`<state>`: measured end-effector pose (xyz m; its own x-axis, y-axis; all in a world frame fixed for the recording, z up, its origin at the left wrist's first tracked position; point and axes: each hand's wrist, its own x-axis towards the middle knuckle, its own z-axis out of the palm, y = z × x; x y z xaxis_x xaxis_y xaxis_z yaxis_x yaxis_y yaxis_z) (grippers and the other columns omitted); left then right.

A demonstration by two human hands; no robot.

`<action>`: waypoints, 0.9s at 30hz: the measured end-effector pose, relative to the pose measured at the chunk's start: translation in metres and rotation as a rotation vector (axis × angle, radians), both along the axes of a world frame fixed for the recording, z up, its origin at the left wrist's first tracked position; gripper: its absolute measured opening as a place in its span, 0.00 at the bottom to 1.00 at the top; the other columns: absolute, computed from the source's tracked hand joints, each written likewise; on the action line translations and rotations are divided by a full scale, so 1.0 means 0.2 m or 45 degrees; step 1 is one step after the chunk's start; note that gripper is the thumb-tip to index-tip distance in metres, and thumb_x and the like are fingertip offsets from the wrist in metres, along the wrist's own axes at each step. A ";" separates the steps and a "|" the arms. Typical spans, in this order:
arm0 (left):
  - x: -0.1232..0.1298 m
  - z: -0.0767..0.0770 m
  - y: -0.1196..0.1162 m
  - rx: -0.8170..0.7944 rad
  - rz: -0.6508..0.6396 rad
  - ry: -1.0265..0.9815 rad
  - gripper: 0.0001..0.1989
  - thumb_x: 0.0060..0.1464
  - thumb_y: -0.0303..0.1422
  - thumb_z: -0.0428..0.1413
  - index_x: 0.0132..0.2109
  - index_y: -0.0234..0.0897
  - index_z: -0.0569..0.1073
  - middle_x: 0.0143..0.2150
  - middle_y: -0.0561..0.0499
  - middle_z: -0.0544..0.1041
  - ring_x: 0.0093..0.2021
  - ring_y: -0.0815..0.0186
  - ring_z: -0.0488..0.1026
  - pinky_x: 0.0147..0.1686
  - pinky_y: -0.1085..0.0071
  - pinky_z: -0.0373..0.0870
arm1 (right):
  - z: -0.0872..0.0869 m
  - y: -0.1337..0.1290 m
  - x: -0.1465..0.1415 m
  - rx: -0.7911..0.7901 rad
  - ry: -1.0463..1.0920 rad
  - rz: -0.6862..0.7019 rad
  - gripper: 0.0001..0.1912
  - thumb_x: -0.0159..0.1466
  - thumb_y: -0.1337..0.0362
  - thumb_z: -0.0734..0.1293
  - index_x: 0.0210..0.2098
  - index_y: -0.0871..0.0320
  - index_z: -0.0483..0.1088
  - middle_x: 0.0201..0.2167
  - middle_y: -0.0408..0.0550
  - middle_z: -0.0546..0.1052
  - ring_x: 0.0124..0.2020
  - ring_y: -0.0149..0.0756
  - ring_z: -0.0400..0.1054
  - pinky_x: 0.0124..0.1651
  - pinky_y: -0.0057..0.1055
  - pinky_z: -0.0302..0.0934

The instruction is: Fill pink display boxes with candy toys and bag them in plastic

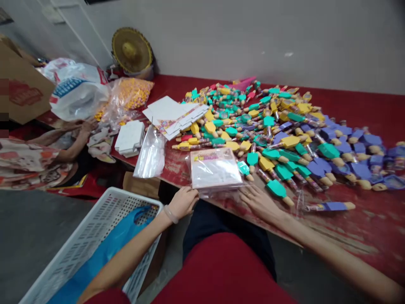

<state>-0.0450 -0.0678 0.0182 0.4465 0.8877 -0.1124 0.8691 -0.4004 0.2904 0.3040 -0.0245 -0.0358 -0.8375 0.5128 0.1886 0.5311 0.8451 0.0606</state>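
Plastic-bagged white carton [217, 172] lies at the table's [363, 236] near edge. Your left hand [184, 202] curls by one corner, grip unclear; right hand [260, 203] open. Apparent step: bagging; next calls for controlling loose film [221, 192].

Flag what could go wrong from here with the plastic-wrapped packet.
The plastic-wrapped packet lies by the front edge of the table, so a tug from the left hand might slide it off. The right hand could also bump the loose green piece nearby.

basket [82, 242] cropped below, carton [30, 90] cropped (left edge); lettering [207, 156] on package [217, 172] blurred
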 end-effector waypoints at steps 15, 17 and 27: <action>-0.08 -0.15 -0.36 -0.931 1.196 -1.127 0.39 0.51 0.66 0.49 0.36 0.31 0.83 0.45 0.37 0.83 0.51 0.52 0.78 0.53 0.60 0.69 | -0.05 -0.28 -0.82 -0.856 0.573 -0.025 0.07 0.68 0.67 0.66 0.42 0.58 0.76 0.40 0.51 0.77 0.41 0.40 0.73 0.46 0.35 0.68; -0.06 -0.14 -0.37 -0.956 1.178 -1.167 0.40 0.52 0.67 0.48 0.36 0.31 0.83 0.44 0.37 0.83 0.51 0.52 0.77 0.54 0.60 0.68 | -0.08 -0.31 -0.88 -0.871 0.548 -0.027 0.06 0.67 0.67 0.67 0.42 0.58 0.77 0.40 0.50 0.77 0.41 0.40 0.73 0.45 0.35 0.69; 0.02 -0.16 -0.35 -0.745 1.206 -1.135 0.29 0.44 0.58 0.60 0.26 0.32 0.79 0.25 0.47 0.78 0.28 0.66 0.69 0.31 0.70 0.62 | 0.01 -0.33 -0.90 -0.964 0.591 -0.025 0.13 0.70 0.67 0.58 0.39 0.52 0.75 0.38 0.53 0.76 0.39 0.41 0.71 0.43 0.37 0.66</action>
<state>-0.0415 -0.1376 -0.0136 -0.1643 0.8105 -0.5622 0.1783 0.5849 0.7913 0.1230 -0.0901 -0.0333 -0.7507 0.6511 0.1118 0.3776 0.5618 -0.7360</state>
